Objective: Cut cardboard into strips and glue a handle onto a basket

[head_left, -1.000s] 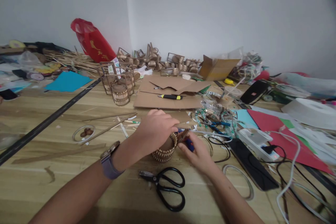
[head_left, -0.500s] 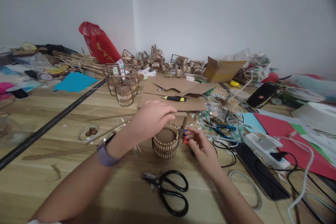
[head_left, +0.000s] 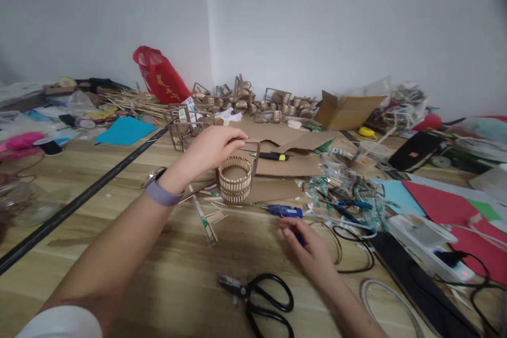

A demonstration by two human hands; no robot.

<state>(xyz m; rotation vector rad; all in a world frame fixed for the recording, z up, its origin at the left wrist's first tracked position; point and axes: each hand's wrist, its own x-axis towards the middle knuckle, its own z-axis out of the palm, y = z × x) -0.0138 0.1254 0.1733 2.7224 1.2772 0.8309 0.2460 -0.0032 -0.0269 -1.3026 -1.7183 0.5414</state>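
Note:
My left hand (head_left: 216, 147), with a watch on its wrist, grips the top bar of a small basket's handle. The basket (head_left: 235, 190) hangs upright by its square brown frame; its round wall is of short pale sticks. Lying on the table to its lower right is a blue glue gun (head_left: 283, 210). Beside the glue gun's handle, my right hand (head_left: 307, 245) has curved, parted fingers, and part of the blue handle shows between thumb and fingers. I see no firm grip there. Black-handled scissors (head_left: 261, 296) lie in front of me.
Behind the basket lie cardboard sheets (head_left: 277, 166) and a utility knife (head_left: 273, 156). More small baskets (head_left: 180, 134) stand back left. Loose sticks (head_left: 204, 219) lie near the middle. Cables, a power strip (head_left: 431, 248) and a black phone (head_left: 420, 285) crowd the right.
My left hand has carried the basket left and away from me, uncovering the glue gun and loose sticks. My right hand stays close to the glue gun. The camera view has shifted.

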